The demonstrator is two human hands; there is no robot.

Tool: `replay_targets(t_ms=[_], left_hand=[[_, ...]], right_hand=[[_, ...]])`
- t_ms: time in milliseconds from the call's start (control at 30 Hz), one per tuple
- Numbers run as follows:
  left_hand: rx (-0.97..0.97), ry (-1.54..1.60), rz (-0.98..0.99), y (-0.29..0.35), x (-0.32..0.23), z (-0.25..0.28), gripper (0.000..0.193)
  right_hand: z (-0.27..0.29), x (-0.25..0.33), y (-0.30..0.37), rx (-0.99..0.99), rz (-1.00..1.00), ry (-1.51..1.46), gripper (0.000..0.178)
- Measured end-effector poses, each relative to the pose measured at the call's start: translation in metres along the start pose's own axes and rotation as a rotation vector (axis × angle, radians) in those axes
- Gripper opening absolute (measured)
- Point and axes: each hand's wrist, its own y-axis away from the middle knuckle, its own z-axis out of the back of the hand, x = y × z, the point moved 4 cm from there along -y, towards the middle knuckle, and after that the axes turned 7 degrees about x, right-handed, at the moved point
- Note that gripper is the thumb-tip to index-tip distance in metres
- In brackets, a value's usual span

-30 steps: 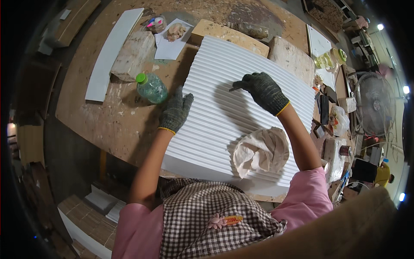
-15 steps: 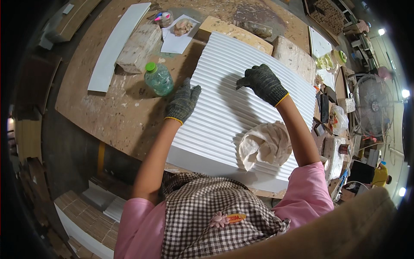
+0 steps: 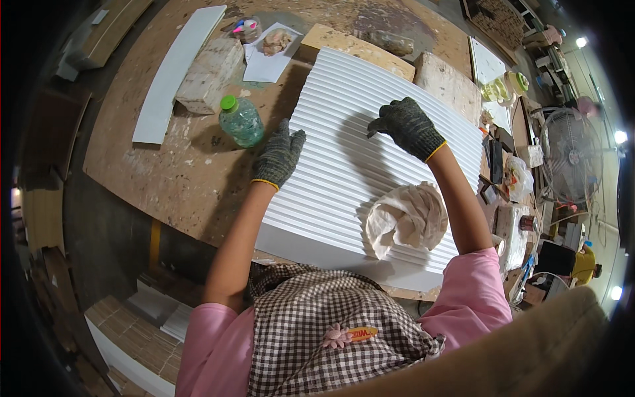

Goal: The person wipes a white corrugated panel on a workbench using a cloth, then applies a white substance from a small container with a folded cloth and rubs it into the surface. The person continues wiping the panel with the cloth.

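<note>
A white ridged panel [image 3: 344,159] lies at an angle before me on a worn wooden table [image 3: 159,172]. My left hand [image 3: 279,157], in a dark knit glove with a yellow cuff, rests against the panel's left edge, fingers stretched out and thumb apart. Over the panel's upper right part is my gloved right hand [image 3: 411,129], its fingers curled closed and casting a shadow on the ridges. Whatever its fingers hold, if anything, cannot be made out. A crumpled cream cloth [image 3: 407,218] sits on the panel near my right forearm.
Left of the panel stands a clear bottle with a green cap [image 3: 241,122]. Beyond it are a paint-stained block [image 3: 210,76], a long white board [image 3: 175,79] and a paper sheet [image 3: 268,63]. More blocks [image 3: 450,86] border the panel's far side. A large fan [image 3: 572,155] stands at right.
My right hand has shifted very slightly to the right above the panel. My left hand stays at the panel's edge, and the whole view has moved a little.
</note>
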Motion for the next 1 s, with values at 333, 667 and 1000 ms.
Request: replay_targets(t_ms=[333,667,1000], left_hand=[[-0.006,-0.011,-0.003,-0.003,0.004,-0.002,0.074],[-0.002,0.016,-0.015,0.0,-0.001,0.0,0.074],[0.025,-0.002,-0.006,-0.001,0.002,0.001,0.075]], right_hand=[[-0.001,-0.001,0.011,0.036,-0.042,-0.003,0.026],[-0.008,-0.002,0.02,0.06,-0.089,0.05,0.023],[-0.004,-0.005,0.03,0.027,-0.118,-0.022,0.022]])
